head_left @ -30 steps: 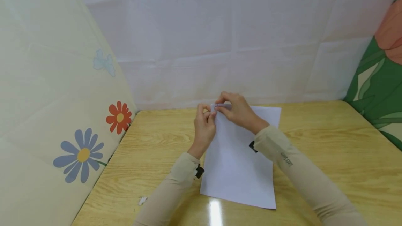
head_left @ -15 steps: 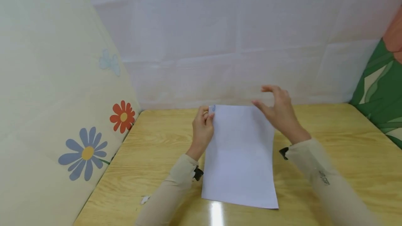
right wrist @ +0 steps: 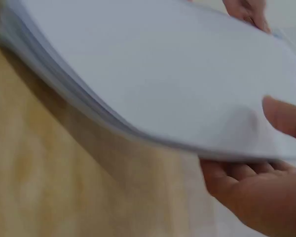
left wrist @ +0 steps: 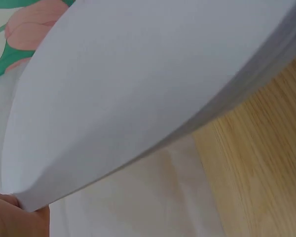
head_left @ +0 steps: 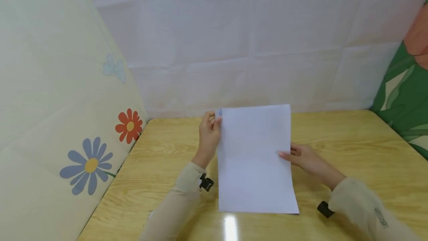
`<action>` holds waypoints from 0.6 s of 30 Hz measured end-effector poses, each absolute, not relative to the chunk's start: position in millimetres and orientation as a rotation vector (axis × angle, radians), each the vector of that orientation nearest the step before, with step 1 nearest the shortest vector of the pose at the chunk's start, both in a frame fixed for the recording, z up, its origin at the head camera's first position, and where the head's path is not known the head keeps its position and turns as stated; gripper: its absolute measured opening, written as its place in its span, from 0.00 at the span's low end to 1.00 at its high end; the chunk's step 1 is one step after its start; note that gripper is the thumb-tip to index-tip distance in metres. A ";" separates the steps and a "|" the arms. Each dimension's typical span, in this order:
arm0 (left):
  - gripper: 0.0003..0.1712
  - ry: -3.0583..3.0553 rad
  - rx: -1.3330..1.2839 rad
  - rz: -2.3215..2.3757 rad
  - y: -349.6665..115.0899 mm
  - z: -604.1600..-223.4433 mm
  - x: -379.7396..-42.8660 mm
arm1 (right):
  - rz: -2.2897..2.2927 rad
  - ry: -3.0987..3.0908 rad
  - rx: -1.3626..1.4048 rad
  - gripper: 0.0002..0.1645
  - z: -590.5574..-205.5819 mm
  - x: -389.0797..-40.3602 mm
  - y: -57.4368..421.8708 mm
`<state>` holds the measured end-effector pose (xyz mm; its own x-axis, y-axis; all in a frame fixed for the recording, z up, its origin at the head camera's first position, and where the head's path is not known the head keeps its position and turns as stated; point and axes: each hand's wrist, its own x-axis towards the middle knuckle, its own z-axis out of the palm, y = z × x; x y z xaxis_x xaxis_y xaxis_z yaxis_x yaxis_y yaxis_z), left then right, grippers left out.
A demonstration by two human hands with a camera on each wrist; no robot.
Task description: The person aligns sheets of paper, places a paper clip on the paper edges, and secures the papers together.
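Observation:
A stack of white paper sheets is held up off the table by both hands. At its upper left corner sits a blue paper clip. My left hand pinches the left edge just below the clip, thumb in front and fingers behind. On the right edge, about mid-height, my right hand grips the stack. In the right wrist view the right thumb lies on the top sheet, with the fingers underneath. Several layered sheet edges show there. The left wrist view shows the sheets bowed, with the left hand at the corner.
The wood-grain table lies below. A small white scrap is partly hidden by the left sleeve. A white cloth hangs behind, with a flower-printed sheet at the left and a green leafy print at the right.
My right hand has left the clipped corner, swung right and down, and now grips the stack's right edge. The stack's top right corner has risen, and the clip has come into view.

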<state>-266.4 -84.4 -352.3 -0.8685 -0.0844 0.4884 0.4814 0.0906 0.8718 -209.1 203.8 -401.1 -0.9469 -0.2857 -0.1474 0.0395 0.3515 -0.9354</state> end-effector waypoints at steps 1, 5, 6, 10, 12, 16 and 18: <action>0.04 -1.967 -0.363 -1.851 -85.1 -352.0 -267.1 | -1.655 2.328 -0.200 0.41 -403.7 -206.0 199.7; 0.05 -1.995 -0.269 -1.917 -87.3 -349.7 -269.2 | -1.763 2.377 -0.113 0.37 -405.4 -194.1 185.0; 0.06 -1.996 -0.256 -1.937 -87.8 -349.3 -269.6 | -1.802 2.390 -0.107 0.36 -404.8 -191.5 182.5; 0.07 -2.025 -0.167 -2.022 -88.2 -345.9 -271.3 | -1.932 2.467 -0.139 0.31 -403.6 -186.5 176.7; 0.09 -2.034 -0.146 -2.053 -88.2 -345.3 -271.7 | -1.984 2.477 -0.149 0.31 -403.5 -185.8 175.2; 0.12 -2.067 -0.130 -2.104 -87.8 -348.2 -271.5 | -1.993 2.513 -0.097 0.32 -402.2 -185.1 172.1; 0.14 -2.110 -0.121 -2.119 -87.5 -350.6 -270.4 | -1.990 2.521 -0.064 0.31 -400.9 -185.0 171.1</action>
